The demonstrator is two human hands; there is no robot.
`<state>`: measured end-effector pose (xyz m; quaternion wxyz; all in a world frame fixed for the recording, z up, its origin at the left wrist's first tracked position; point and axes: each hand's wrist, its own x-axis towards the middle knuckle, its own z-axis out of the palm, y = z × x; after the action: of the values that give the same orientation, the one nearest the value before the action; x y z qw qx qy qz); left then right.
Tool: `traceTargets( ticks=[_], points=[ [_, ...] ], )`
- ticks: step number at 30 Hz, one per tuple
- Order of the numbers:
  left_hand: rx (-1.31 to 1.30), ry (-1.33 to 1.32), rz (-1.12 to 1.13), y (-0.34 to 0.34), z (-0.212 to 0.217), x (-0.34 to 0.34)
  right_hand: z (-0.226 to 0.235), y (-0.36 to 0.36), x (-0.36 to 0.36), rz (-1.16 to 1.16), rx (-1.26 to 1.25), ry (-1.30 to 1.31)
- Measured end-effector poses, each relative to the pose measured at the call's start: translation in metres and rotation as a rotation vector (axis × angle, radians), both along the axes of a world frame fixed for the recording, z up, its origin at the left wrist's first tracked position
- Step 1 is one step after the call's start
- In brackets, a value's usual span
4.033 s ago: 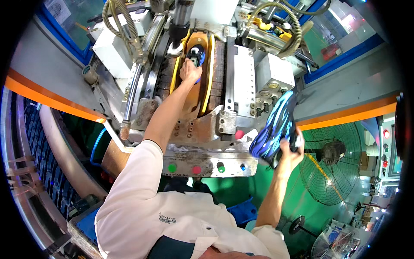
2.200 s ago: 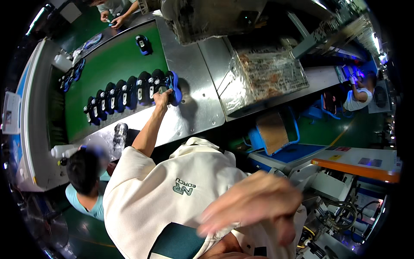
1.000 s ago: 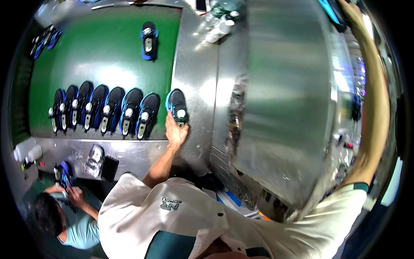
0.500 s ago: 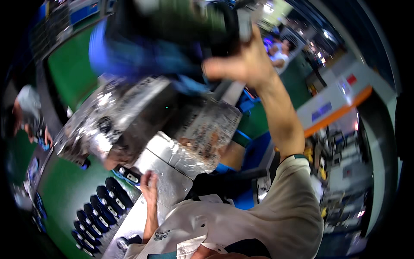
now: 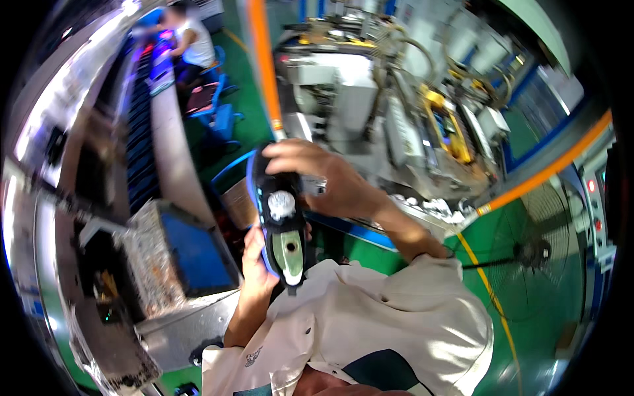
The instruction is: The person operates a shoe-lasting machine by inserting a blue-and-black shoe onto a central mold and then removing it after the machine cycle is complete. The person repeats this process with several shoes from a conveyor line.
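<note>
A black shoe [image 5: 281,228] with a bright blue sole edge sits on a last whose pale, shiny top faces me. It is held close in front of my chest, toe end up. My right hand [image 5: 327,181] wraps over its upper end from the right. My left hand [image 5: 256,264] cups its lower end from the left and below. Both white sleeves come in from the lower edge.
A grey machine [image 5: 389,112] with hoses and a yellow part [image 5: 449,125] stands beyond the shoe. A foil-lined metal housing [image 5: 165,254] lies to the left. A floor fan [image 5: 528,254] stands at right. A seated person [image 5: 188,39] works by blue chairs [image 5: 221,119] at top left.
The view has swung from the shoe-lined conveyor toward the machine. My right hand has brought the shoe down from overhead, and my left hand has left the metal surface and taken hold of it.
</note>
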<state>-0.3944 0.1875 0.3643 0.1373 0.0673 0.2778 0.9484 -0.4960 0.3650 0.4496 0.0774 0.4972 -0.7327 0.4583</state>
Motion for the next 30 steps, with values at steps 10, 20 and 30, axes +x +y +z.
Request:
traceTargets(
  ticks=[10,20,30],
  points=[
    [-0.827,0.386,0.086,0.219,-0.02,-0.122,-0.11,0.19,-0.001,-0.862,-0.9,-0.88],
    [-1.379,0.341,0.014,0.399,-0.14,-0.378,-0.127,0.336,0.043,-1.472,-1.046,-0.458],
    [-1.481,0.065,-0.191,0.432,-0.14,-0.449,-0.099,0.399,-0.051,-1.705,-0.715,-0.351]
  ],
)
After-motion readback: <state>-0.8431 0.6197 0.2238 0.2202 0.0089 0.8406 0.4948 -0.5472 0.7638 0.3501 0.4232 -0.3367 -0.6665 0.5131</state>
